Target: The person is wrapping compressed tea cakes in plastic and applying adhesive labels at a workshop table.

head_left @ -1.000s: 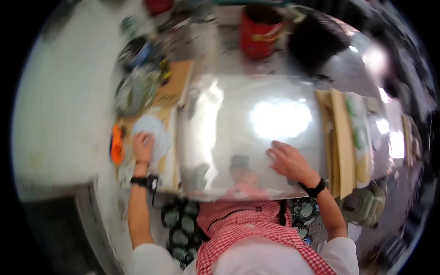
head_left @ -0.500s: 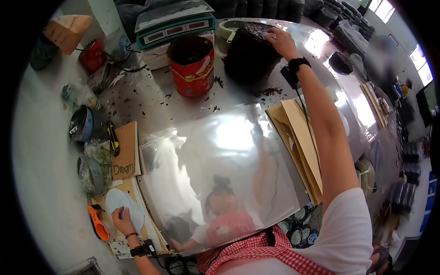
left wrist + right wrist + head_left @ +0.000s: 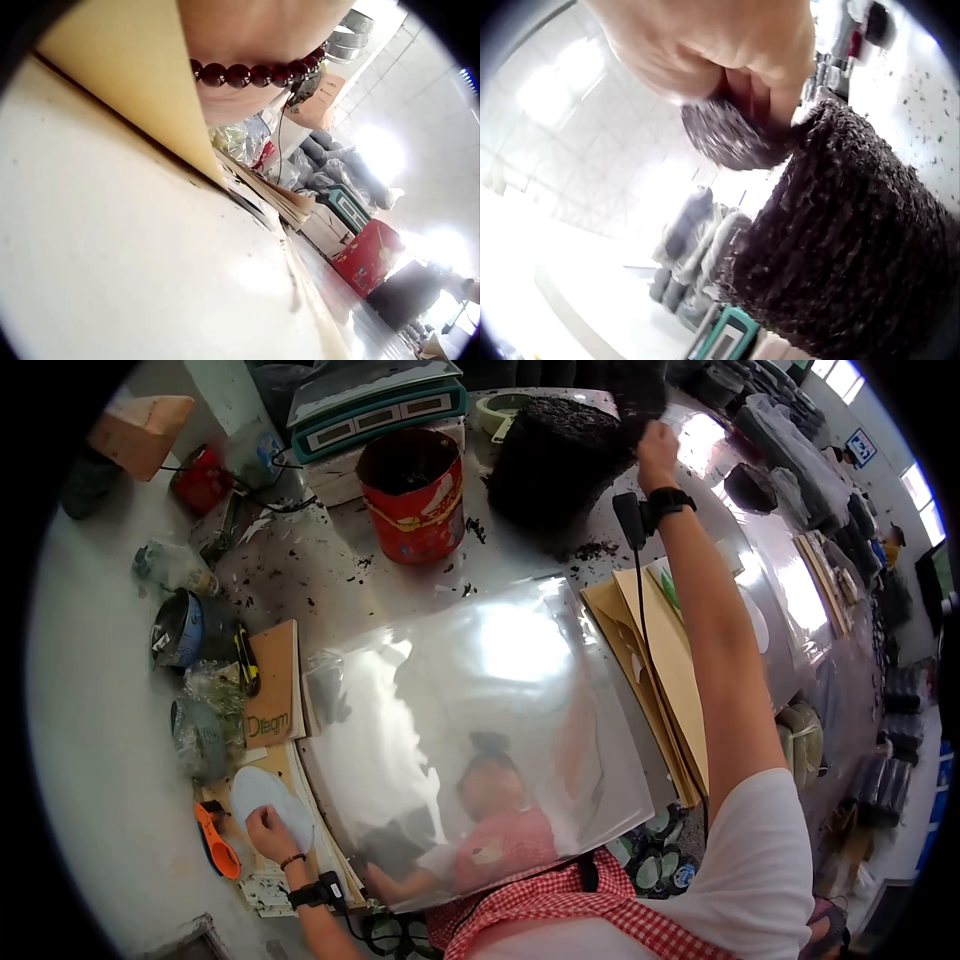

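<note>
The right hand [image 3: 657,452] pinches a dark, rough-textured sheet [image 3: 640,398] beside a thick black stack [image 3: 555,460] at the back of the table. In the right wrist view, curled fingers grip the edge of this dark piece [image 3: 731,135], next to the tall stack [image 3: 847,240]. At the near left, the left hand [image 3: 270,834] rests on a pale round disc [image 3: 262,796], its fingers loosely bent. A beaded bracelet [image 3: 251,76] shows in the left wrist view; the left fingertips are hidden there. Clear shiny sheets [image 3: 480,730] lie before the person.
A red bucket [image 3: 415,510] stands left of the black stack, with a teal scale [image 3: 380,418] behind it. Orange-handled scissors [image 3: 220,842], a notebook [image 3: 272,690] and a yellow cutter [image 3: 247,660] lie at left. Brown envelopes [image 3: 655,680] lie right of the sheets.
The right hand went from above the clear sheets to the black stack, then lifted a dark sheet off to the right. The left hand stays at the pale disc.
</note>
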`<move>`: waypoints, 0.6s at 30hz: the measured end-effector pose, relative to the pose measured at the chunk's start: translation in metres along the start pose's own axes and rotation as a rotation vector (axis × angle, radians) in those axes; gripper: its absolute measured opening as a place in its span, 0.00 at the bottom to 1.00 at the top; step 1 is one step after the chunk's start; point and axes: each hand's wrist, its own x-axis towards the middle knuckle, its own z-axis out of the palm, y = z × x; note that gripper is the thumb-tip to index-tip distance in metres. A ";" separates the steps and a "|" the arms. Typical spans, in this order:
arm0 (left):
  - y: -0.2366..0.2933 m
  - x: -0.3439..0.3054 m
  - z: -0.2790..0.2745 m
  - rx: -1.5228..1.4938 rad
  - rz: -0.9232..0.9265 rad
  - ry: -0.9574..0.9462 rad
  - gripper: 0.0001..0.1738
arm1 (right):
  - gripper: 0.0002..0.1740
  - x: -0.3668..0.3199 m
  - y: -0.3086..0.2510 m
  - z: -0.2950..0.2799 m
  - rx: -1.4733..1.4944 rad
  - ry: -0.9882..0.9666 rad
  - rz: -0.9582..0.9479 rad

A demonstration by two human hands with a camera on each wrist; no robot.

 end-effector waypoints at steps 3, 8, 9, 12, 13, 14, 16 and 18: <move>0.004 -0.003 0.004 -0.170 0.011 0.069 0.11 | 0.24 0.008 0.007 -0.050 0.216 0.365 0.089; 0.018 -0.004 0.006 -0.056 0.027 0.072 0.11 | 0.27 -0.069 -0.003 -0.148 0.231 0.033 0.133; 0.017 -0.001 0.002 -0.037 0.003 0.034 0.11 | 0.28 -0.083 0.019 -0.159 0.335 -0.077 0.120; 0.006 0.003 0.011 -0.036 0.023 0.059 0.09 | 0.23 -0.154 0.015 -0.195 0.401 -0.324 0.415; 0.004 0.006 0.013 -0.039 -0.002 0.069 0.09 | 0.23 -0.181 0.002 -0.206 0.500 -0.388 0.511; -0.005 0.013 0.018 -0.072 -0.020 0.050 0.09 | 0.23 -0.207 -0.014 -0.217 0.599 -0.453 0.610; -0.029 0.036 0.024 -0.143 -0.038 -0.048 0.10 | 0.22 -0.248 -0.031 -0.234 0.761 -0.460 0.745; -0.026 0.041 0.024 0.001 0.087 -0.066 0.10 | 0.22 -0.271 -0.005 -0.250 0.703 -0.543 0.759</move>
